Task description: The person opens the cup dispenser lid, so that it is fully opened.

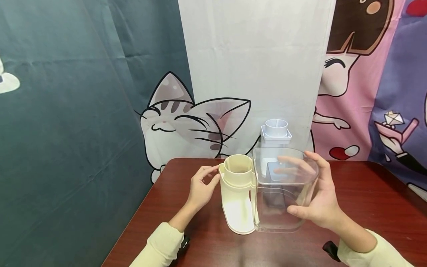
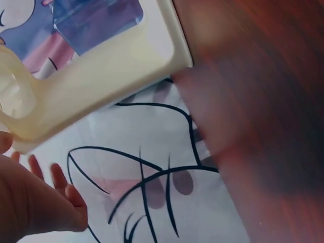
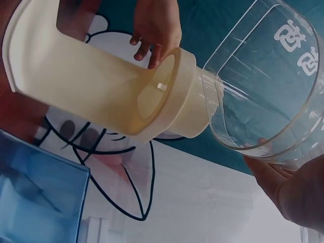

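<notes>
A cream plastic dispenser stand (image 1: pixel 237 196) with a round collar on top stands upright on the table. My left hand (image 1: pixel 201 187) pinches the stand's upper left edge between thumb and fingers. In my right hand (image 1: pixel 321 196) is a clear plastic container (image 1: pixel 280 207), gripped by its right side with the thumb in front and the fingers behind. The container is just right of the stand and overlaps its edge in the head view. White characters mark the container (image 3: pixel 298 48) in the right wrist view, where its rim lies close to the collar (image 3: pixel 185 96).
Behind the clear container stands a pale blue-white dispenser (image 1: pixel 276 129) with a round collar, partly seen through the container. A translucent blue box (image 3: pixel 40 187) shows in the right wrist view. The brown table (image 1: pixel 367 200) backs onto printed curtains (image 1: pixel 260 74).
</notes>
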{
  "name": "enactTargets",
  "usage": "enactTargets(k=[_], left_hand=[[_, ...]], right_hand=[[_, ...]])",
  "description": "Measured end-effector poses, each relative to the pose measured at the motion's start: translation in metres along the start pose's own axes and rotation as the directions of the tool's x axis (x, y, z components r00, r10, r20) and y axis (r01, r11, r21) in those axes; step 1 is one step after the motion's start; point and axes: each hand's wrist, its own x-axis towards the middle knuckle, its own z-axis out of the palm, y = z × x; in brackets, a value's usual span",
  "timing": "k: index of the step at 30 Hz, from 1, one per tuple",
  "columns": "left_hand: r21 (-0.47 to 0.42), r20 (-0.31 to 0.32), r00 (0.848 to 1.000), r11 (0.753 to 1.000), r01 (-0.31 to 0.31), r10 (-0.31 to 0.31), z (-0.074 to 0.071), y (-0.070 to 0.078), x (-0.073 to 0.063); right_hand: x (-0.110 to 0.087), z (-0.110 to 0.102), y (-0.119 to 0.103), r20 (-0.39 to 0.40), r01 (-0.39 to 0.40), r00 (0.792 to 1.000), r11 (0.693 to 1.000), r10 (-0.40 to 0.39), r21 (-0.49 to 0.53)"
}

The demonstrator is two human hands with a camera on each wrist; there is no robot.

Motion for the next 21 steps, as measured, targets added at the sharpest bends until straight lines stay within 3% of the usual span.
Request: enactTargets(k=[5,11,14,21], left_hand=[[0.105,0.062,0.998,0.994,-0.008,0.001,0.003,0.013,-0.004],[0.186,0.142,0.983,0.978,0.090,-0.118,0.011,0.027,-0.007],[0.182,0.141,0.979,0.975,0.124,-0.151,0.013,0.029,-0.006],[0.130,0.131,0.983,0.985,0.112,-0.130,0.018,0.025,-0.001]], right_hand=[[-0.006,0.001,0.002,-0.006,-0.010,1.000,1.000,0.010,0.009],[-0.020,-0.003,0.002,-0.032,-0.046,0.999,0.995,0.043,-0.086],[-0.028,-0.005,0.003,-0.027,-0.071,0.997,0.992,0.068,-0.103],[-0.046,-0.003,0.007,0.010,-0.196,0.980,0.967,0.200,-0.166]])
